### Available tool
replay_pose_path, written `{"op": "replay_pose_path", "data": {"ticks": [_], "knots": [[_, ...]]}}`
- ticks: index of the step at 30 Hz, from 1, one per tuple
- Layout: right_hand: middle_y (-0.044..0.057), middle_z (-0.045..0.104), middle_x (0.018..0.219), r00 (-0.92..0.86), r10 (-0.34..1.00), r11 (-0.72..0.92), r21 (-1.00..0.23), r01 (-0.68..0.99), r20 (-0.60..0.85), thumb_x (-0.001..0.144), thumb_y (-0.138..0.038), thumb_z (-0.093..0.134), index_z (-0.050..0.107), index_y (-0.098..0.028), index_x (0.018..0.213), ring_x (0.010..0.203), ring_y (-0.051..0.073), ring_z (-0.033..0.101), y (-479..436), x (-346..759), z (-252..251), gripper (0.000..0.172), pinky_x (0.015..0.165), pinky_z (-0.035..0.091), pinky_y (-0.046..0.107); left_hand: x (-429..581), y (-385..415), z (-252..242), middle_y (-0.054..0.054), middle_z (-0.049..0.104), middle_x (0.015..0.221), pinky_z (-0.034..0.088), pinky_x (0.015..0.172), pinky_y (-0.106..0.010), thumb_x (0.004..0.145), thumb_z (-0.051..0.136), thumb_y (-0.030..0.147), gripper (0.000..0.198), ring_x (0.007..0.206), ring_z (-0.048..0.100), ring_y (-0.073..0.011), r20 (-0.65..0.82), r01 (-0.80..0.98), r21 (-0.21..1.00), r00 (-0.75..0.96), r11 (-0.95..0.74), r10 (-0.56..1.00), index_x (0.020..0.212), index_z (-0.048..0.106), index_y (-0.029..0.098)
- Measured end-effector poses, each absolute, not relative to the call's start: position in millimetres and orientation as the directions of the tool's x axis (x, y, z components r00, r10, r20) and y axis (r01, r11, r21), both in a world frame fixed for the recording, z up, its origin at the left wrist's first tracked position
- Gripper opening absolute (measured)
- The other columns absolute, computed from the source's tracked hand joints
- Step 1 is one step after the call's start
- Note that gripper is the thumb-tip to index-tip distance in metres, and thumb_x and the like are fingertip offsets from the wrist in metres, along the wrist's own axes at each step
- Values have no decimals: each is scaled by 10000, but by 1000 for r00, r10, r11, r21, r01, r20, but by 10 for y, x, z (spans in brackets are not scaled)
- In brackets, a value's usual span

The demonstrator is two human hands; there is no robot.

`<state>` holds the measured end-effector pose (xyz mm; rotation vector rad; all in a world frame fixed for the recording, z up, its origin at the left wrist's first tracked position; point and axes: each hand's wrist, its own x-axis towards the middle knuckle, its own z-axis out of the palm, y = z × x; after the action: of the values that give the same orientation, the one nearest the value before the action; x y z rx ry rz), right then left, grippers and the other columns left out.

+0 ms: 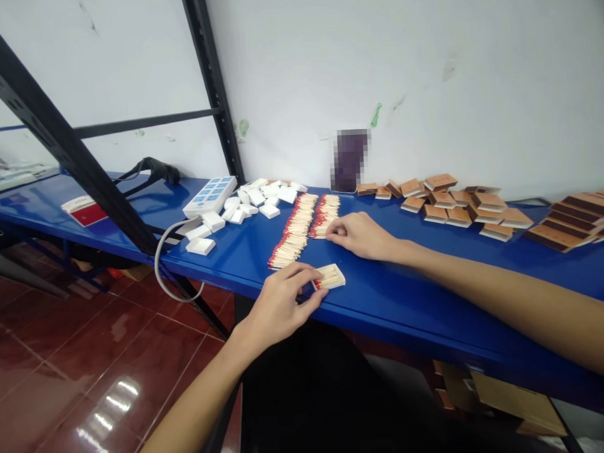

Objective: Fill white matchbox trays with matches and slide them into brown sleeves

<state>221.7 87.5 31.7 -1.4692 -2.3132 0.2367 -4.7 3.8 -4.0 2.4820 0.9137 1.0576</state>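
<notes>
My left hand [285, 301] grips a small white matchbox tray [338, 278] near the front edge of the blue table, thumb and fingers on its left end. Red-headed matches [329, 277] lie inside that tray. Two long rows of loose matches stretch away behind it, a left row [295, 230] and a shorter right row [325, 212]. At the near right side of the shorter row is my right hand [360, 236], its fingers pinched together on matches there; the fingertips partly hide what they hold.
White matchbox trays [253, 196] are heaped at the back left, beside a white box with blue panels [210, 196]. Brown matchbox sleeves [446, 203] pile up at the right. A black shelf post [73, 143] and a grey cable [158, 259] stand left. A blurred dark object [350, 161] leans on the wall.
</notes>
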Motion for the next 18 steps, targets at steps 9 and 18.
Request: {"op": "replay_pose_path", "data": {"ticks": [9, 18], "knots": [[30, 665, 716, -428, 890, 454, -229, 861, 157, 904, -237, 540, 680, -177, 851, 636, 153, 556, 802, 2225, 389, 161, 614, 335, 270, -58, 37, -36, -47, 684, 1094, 507, 701, -249, 922, 634, 250, 177, 678, 565, -100, 528, 449, 482, 536, -752, 659, 1086, 651, 186], [41, 681, 773, -403, 904, 425, -225, 877, 140, 934, -246, 509, 670, -189, 891, 686, 167, 577, 765, 2233, 391, 176, 613, 333, 275, -57, 36, -37, -47, 683, 1096, 504, 699, -253, 924, 632, 248, 177, 673, 554, -101, 530, 449, 485, 531, -750, 661, 1090, 647, 187]]}}
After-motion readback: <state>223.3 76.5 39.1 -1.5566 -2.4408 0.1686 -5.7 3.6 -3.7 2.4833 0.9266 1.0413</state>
